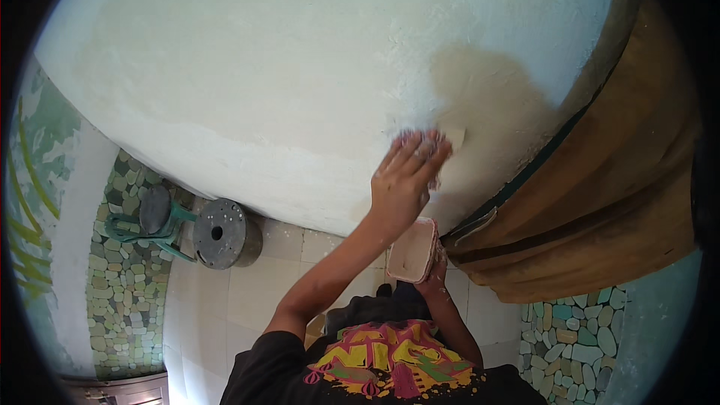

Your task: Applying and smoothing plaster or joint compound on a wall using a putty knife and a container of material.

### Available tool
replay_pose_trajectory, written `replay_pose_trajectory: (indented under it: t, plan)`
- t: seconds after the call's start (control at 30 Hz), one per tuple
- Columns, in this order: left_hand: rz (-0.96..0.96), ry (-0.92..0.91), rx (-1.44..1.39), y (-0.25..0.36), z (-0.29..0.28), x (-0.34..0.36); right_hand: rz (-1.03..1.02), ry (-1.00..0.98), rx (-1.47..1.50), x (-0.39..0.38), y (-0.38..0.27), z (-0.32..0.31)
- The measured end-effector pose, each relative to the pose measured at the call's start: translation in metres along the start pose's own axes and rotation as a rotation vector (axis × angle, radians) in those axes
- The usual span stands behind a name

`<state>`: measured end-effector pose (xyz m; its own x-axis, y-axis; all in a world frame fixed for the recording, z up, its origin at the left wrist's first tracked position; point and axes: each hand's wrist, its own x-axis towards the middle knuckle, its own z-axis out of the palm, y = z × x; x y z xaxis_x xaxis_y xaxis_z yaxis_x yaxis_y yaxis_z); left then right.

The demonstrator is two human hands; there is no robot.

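Note:
My left hand (401, 184) is raised against the pale plastered wall (270, 60), fingers closed on a flat, pale scraper (457, 137); white paste smears the fingertips and the motion blurs them. A beige damp-looking patch spreads around and above it, beside rough white plaster. Below, my right hand (436, 276) grips a rectangular, paste-crusted tub (409, 253) with pale material inside, held near my body.
A brown hanging cloth (577, 195) covers the right side. At lower left stand a green plastic chair (124, 226) and a grey spattered cylinder (231, 234) with a center hole. Pebble-patterned surfaces flank the tiled floor (195, 322); a dark wooden piece (120, 391) shows at bottom left.

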<state>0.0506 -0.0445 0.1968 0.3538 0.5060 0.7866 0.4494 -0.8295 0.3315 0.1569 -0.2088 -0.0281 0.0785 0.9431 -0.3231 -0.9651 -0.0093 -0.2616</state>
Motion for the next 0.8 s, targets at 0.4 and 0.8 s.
replay_pose_trajectory:
  t: [0.4, 0.8]
  plan:
    - [0.121, 0.183, 0.2, -0.038, -0.02, 0.05, 0.035, -0.043, 0.074, 0.0, 0.004, -0.011]
    - [-0.61, -0.447, -0.372, 0.032, -0.023, -0.127, 0.088, -0.129, 0.078, 0.013, -0.014, -0.014]
